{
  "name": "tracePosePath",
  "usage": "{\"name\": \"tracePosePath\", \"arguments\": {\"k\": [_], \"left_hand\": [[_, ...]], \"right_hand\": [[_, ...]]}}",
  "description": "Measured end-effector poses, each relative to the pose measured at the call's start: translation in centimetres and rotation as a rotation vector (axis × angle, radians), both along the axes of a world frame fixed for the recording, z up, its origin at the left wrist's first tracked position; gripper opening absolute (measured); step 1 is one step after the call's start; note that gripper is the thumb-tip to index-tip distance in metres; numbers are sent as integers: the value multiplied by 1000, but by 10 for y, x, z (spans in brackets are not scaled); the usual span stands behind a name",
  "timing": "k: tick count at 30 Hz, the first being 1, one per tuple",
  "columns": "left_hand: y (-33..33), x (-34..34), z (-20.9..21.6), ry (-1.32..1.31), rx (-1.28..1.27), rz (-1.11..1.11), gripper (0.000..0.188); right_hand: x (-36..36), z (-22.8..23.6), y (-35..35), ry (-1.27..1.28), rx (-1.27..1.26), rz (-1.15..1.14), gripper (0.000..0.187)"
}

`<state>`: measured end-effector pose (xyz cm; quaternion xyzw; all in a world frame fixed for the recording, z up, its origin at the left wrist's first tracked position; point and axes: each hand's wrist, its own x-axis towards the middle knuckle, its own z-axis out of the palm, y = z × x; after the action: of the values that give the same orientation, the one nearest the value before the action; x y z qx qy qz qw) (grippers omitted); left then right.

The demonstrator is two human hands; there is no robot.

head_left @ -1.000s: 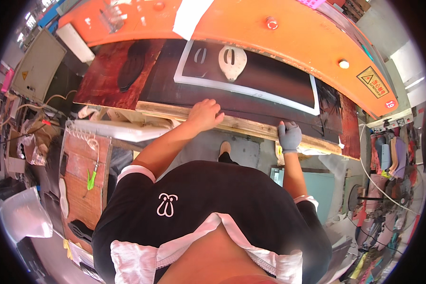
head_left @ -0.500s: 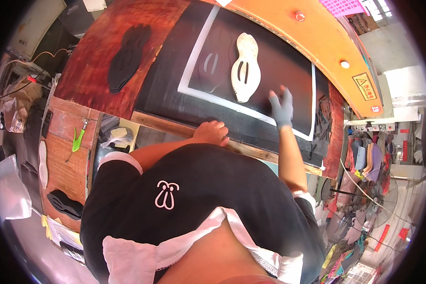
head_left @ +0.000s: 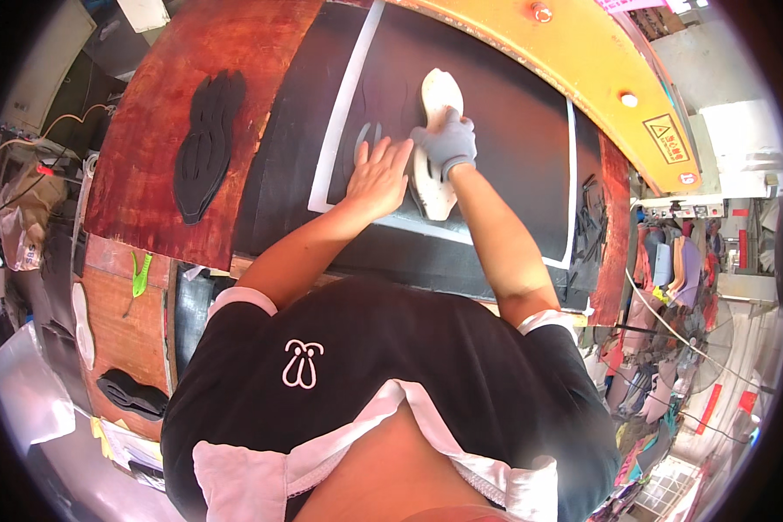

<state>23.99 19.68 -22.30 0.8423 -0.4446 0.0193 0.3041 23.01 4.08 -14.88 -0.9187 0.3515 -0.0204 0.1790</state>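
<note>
A cream, shoe-sole-shaped cutting die (head_left: 435,196) lies on a black sheet (head_left: 518,165) in front of me. My right hand (head_left: 449,143), in a grey glove with bare fingertips, closes around the die's middle from above. Just left of the die, my bare left hand (head_left: 380,178) rests on the sheet with fingers stretched out. Its fingertips are by a sole-shaped cut outline, whose pale slots (head_left: 363,139) show past them. The hand hides the outline's lower part.
An orange press beam (head_left: 583,65) with round buttons spans the far right side. Stacked black sole pieces (head_left: 207,152) lie on the reddish board (head_left: 139,174) at left. Dark scraps (head_left: 585,230) gather at the right edge. More black soles (head_left: 130,393) sit on a lower wooden surface.
My left hand has moved from the table's front edge onto the sheet. My right hand has moved left and taken hold of the die, which now sits nearer to me.
</note>
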Motion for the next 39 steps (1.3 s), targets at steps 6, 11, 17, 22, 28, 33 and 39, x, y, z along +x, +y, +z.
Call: {"name": "tracePosePath", "arguments": {"k": [6,11,17,22,28,33,39], "left_hand": [[-2,-1,4,-8,48,-17,59],[-3,-5,9,-89,-34,-91,67],[-13,-24,6,28,-193,-225,79],[-10,-27,2,-33,-87,-152,67],[-16,-17,10,-256,-165,-120,29],[-3,-6,8,-231,-32,-201,28],[3,-1,-5,-93,-87,-220,31]], "right_hand": [[-5,-6,-32,-273,375,-16,86],[-8,-8,-41,-279,463,-11,91],[-8,-12,-44,-310,527,-19,89],[-11,-16,-56,-426,669,-2,83],[-18,-17,-62,-586,1024,-28,58],[-23,-18,-70,-665,1178,94,53],[-35,-21,-86,-854,1547,148,35]]}}
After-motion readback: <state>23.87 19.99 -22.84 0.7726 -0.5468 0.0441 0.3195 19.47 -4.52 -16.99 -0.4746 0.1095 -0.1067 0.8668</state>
